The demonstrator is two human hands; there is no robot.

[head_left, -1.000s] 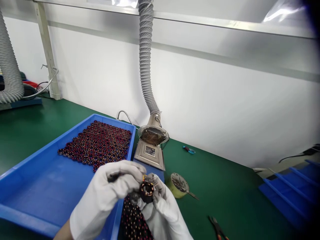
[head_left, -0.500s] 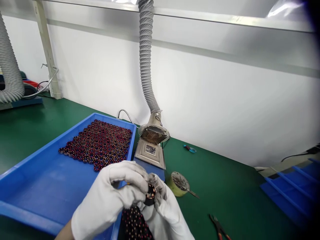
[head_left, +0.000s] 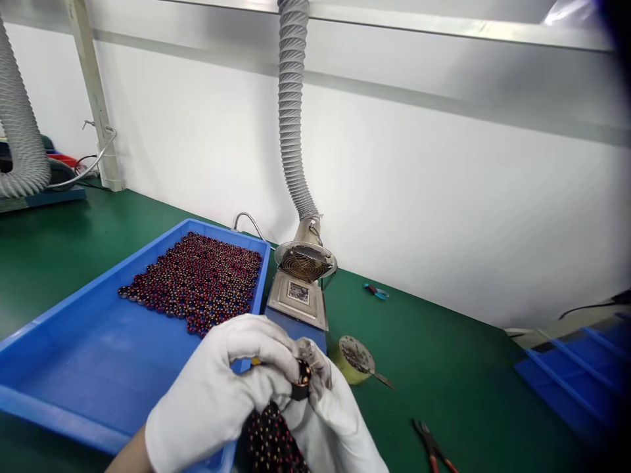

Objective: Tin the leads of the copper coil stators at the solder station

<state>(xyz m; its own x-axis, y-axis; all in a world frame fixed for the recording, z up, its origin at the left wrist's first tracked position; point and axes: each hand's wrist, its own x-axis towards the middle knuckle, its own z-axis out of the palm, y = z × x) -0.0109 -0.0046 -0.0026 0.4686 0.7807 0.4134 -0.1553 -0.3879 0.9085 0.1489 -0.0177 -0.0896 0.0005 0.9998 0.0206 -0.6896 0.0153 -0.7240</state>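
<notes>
1. While the blue tray [head_left: 89, 368] is partly covered from view by the white-gloved left hand [head_left: 221, 387], a small dark ring [head_left: 300, 390] is pinched by that hand's thumb and fingertips, just right of the tray's near right edge.
2. The ring is also gripped, on its side away from the tray, by the white-gloved right hand [head_left: 340, 407], whose greyed fingertips are pressed against it; how its hidden fingers are set cannot be told.
3. Beside the tray's near right corner, below the hands, a dark spotted mass [head_left: 273, 443] is partly hidden.
4. Inside the tray, the far part is covered by many packed rings [head_left: 197, 279], dotted red and gold.
5. Just right of the tray's far half, a metal plate [head_left: 298, 302] is set beneath a round hood [head_left: 305, 259].
6. Farther right of the tray, a yellowish container [head_left: 349, 376] and pliers [head_left: 430, 443] are placed on the green table [head_left: 458, 368].
</notes>
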